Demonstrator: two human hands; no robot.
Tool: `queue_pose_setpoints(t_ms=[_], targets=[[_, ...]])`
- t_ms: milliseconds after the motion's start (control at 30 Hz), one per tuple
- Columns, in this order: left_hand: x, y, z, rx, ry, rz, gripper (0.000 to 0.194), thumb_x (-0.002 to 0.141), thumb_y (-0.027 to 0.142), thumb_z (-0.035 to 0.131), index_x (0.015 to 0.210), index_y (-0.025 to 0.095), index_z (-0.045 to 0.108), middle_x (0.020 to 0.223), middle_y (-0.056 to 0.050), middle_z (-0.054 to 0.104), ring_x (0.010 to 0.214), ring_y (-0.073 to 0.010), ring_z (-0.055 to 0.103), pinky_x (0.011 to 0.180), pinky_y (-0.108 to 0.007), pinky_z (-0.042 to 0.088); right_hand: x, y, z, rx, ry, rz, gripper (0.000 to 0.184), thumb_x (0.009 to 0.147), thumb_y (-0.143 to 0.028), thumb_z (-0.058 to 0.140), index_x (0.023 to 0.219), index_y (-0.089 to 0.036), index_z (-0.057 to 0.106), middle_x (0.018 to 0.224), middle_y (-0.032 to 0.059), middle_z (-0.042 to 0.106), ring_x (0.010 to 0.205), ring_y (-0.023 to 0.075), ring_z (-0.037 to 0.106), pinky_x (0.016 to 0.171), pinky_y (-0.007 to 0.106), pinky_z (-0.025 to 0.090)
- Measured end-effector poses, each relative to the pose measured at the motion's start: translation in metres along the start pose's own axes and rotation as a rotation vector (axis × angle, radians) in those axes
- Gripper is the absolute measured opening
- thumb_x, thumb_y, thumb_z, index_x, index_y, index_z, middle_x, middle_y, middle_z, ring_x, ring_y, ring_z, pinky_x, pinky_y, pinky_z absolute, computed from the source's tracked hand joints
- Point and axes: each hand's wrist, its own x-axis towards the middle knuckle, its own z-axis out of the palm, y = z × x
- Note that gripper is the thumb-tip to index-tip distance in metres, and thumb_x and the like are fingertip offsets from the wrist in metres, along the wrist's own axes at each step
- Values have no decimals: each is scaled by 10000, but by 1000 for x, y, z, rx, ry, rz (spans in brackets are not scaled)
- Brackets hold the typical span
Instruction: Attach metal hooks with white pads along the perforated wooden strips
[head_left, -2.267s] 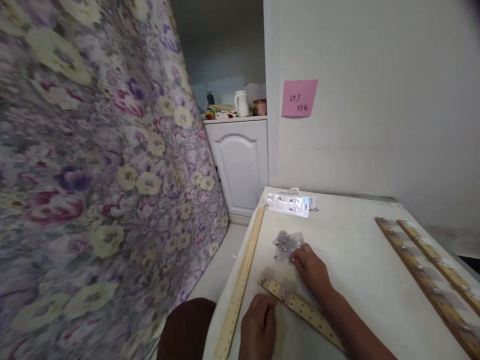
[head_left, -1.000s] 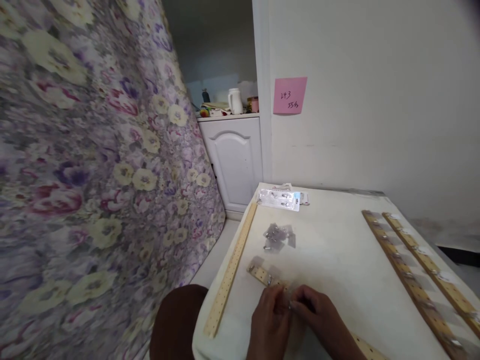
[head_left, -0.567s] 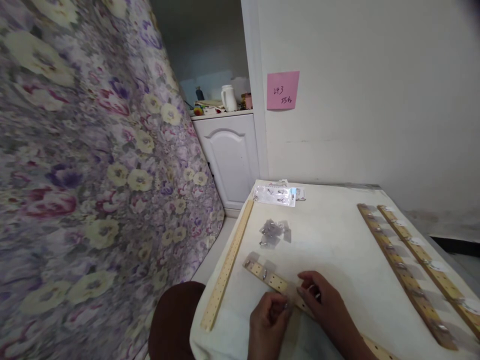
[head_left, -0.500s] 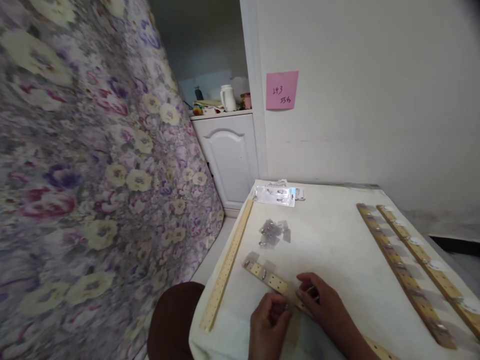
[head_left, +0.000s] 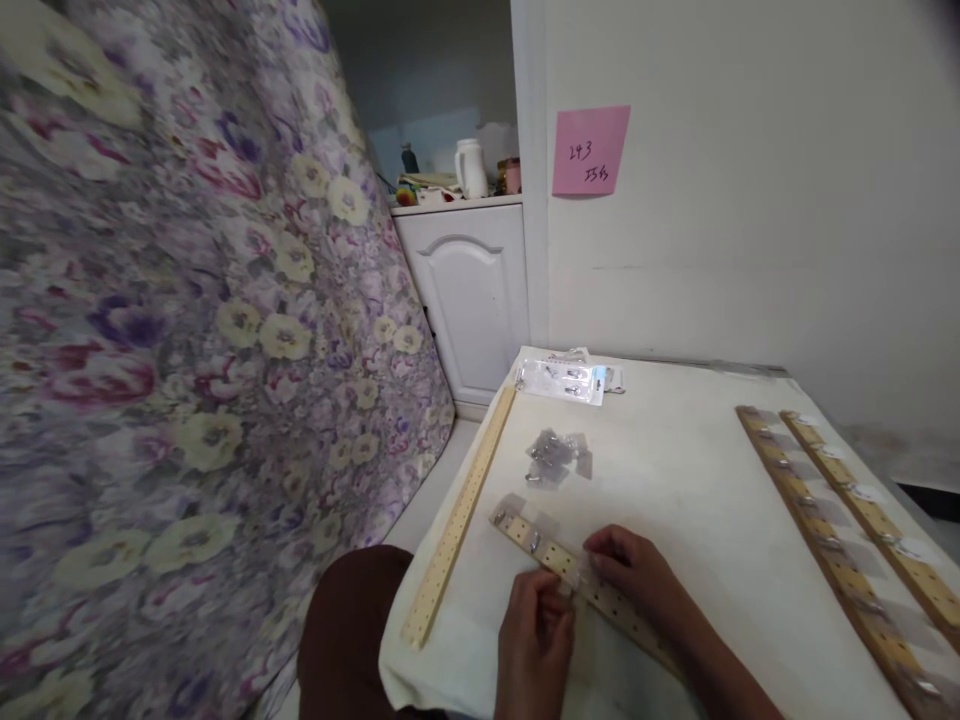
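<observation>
L hand [head_left: 534, 640]: fingers curled narrow, near edge of wood strip [head_left: 556, 561], near part of table [head_left: 675, 470]; grip unclear. Clear piece [head_left: 576, 572]: on strip, btwn hands; keep square, strip flat. R hand [head_left: 637, 570]: fingers narrow, far edge; grip unclear.

Dark brown cloth [head_left: 352, 625] is worn over the leg, plain and unpatterned, with a smooth, rounded outline at the knee. The left hand [head_left: 534, 630] and the right hand [head_left: 631, 566] are left bare, and the right forearm [head_left: 701, 640] is seen uncovered up to the picture's lower edge.
</observation>
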Motion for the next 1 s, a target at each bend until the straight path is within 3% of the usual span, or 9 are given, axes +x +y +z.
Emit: queue_pose_setpoints(t_ms=[133, 367, 567, 1000], targets=[[-3, 2, -9, 180, -71, 185, 141, 844, 187, 518, 962, 212, 592, 962, -72, 598, 886, -201, 577, 796, -328, 507, 9, 3, 2, -11, -11, 11, 168, 681, -275, 566, 786, -170, 645, 691, 17, 671, 672, 179, 605, 640, 281, 453], [-9, -17, -7, 298, -62, 359, 350, 875, 138, 472, 1206, 226, 539, 1155, -112, 580, 1085, -243, 530, 925, -427, 490, 13, 3, 3, -44, 6, 17, 191, 680, -279, 549, 788, -166, 660, 730, 33, 700, 703, 190, 624, 649, 284, 459], [-10, -21, -12, 422, -152, 430, 460, 889, 130, 457, 1334, 247, 432, 1232, -128, 553, 1135, -258, 519, 930, -475, 501, 14, 2, 5, -133, 39, 13, 219, 700, -307, 534, 794, -172, 679, 747, 43, 717, 729, 214, 642, 690, 316, 473], [-9, -20, -7, 502, -149, 510, 526, 836, 40, 465, 1330, 209, 408, 1214, -129, 562, 1111, -243, 532, 918, -440, 504, 18, 10, 6, -173, 28, -2, 244, 728, -293, 505, 843, -168, 680, 830, 66, 729, 807, 235, 653, 754, 339, 474]])
